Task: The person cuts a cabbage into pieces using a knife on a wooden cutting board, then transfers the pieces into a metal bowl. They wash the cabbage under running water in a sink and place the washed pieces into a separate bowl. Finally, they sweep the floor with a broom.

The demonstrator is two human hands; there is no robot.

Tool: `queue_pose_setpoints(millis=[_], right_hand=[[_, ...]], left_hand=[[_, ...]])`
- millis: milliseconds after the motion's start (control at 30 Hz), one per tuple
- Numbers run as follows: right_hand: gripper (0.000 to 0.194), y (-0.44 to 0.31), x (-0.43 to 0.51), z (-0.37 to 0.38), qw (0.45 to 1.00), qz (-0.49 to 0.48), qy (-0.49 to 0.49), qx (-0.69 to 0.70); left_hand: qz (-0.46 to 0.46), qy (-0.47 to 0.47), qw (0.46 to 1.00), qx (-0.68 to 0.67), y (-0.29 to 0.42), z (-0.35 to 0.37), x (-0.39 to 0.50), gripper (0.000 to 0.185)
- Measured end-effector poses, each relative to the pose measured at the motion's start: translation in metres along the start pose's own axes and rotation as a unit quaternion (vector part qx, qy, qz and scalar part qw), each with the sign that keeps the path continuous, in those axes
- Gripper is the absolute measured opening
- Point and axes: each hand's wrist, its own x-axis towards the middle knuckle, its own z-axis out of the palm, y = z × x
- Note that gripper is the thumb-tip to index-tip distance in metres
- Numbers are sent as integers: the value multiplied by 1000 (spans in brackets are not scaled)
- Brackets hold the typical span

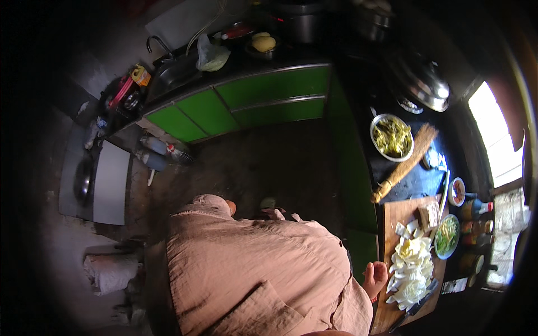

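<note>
My right hand (pixel 375 279), with a red band at the wrist, is beside the near-left edge of a wooden cutting board (pixel 393 222). Its fingers are loosely curled, the thumb stands apart, and nothing shows in it. Cut pale cabbage leaves (pixel 412 273) are heaped on the board. A kitchen knife (pixel 416 308) lies along their right side, its dark handle toward the bottom. Farther up the board sits a pale brownish block of food (pixel 429 215), beside white cut pieces (pixel 407 230). Only a sliver of my left hand (pixel 231 207) seems to show past my sleeve; its fingers are hidden.
Right of the board stand a bowl of shredded greens (pixel 447 237), a small bowl of red food (pixel 457 191) and several bottles (pixel 477 208). Beyond lie a straw brush (pixel 405 164) and a bowl of chopped greens (pixel 393 137). Green cabinets (pixel 273 90) carry a sink (pixel 174 77). Plastic bottles (pixel 153 145) are on the floor.
</note>
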Motion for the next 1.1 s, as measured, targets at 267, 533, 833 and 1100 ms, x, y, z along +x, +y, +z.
queue_pose_setpoints(millis=[267, 533, 833, 1100], right_hand=[[8, -5, 64, 213, 994, 62, -90, -22], [7, -37, 160, 390, 957, 35, -278, -77], [8, -28, 301, 514, 866, 16, -447, -224], [23, -48, 408, 709, 843, 53, -535, -29]], left_hand=[[1, 88, 945, -314, -95, -78, 46, 17], [14, 281, 691, -666, -150, -225, 160, 47], [60, 186, 477, -857, -180, -558, 211, 80], [34, 146, 443, -884, -241, -685, 294, 98]])
